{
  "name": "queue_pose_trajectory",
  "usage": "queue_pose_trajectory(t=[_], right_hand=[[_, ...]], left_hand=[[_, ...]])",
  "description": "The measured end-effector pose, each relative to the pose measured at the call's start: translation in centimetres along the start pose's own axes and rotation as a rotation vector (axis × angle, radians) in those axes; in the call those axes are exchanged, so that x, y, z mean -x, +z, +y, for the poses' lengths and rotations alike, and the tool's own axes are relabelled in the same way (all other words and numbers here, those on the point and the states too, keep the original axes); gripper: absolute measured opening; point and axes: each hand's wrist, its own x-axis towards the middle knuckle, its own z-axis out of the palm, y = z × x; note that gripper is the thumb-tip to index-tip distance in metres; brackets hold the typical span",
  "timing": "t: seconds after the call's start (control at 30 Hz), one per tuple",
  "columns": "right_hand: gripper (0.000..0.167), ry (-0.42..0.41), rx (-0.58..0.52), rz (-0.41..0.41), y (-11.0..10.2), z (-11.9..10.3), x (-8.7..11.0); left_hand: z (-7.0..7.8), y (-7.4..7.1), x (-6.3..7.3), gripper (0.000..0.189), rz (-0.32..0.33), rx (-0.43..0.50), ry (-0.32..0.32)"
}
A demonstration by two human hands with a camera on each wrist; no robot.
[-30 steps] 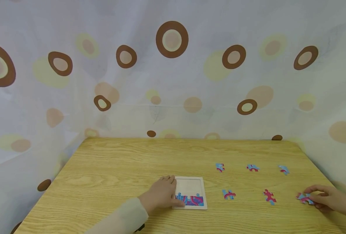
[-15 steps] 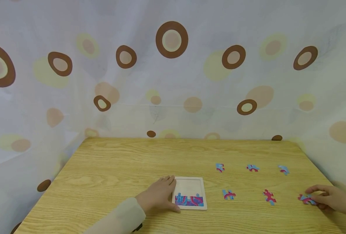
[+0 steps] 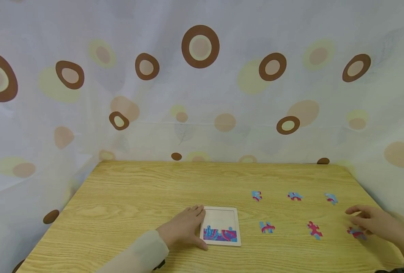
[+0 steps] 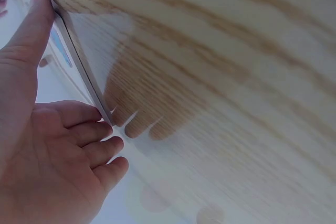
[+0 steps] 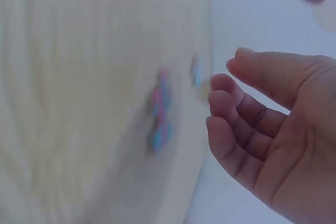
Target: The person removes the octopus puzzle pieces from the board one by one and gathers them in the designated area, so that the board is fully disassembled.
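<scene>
A shallow white puzzle tray point(image 3: 238, 227) lies near the middle front of the table, its lower part filled with joined blue, pink and purple pieces point(image 3: 219, 235). My left hand point(image 3: 183, 228) rests along the tray's left edge; in the left wrist view, thumb and fingertips touch that edge point(image 4: 79, 59) with the fingers nearly straight. At the far right, my right hand point(image 3: 376, 223) hovers over a loose blue and pink jigsaw piece point(image 3: 356, 232), overlapping it in the head view. In the right wrist view its fingers are loosely bent around nothing, apart from the blurred pieces point(image 5: 160, 111).
Several other loose jigsaw pieces lie apart on the wooden table point(image 3: 137, 189): one point(image 3: 267, 227) right of the tray, a mostly pink one point(image 3: 313, 229) farther right, and a back row with pieces left point(image 3: 257, 195), middle point(image 3: 294, 196) and right point(image 3: 331, 198). A patterned curtain point(image 3: 202, 94) encloses the table.
The right hand has let go of the jigsaw piece on the table and risen up and leftward off it. The left thumb has slid from the tray's inside to its lower left corner.
</scene>
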Motion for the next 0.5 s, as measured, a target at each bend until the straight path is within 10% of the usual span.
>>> queue_pose_trajectory(t=[0.5], right_hand=[[0.025, -0.22, -0.039, -0.09, 8.2, -15.5, -8.1]], left_hand=[[0.3, 0.3, 0.2, 0.099, 0.036, -0.046, -0.017]])
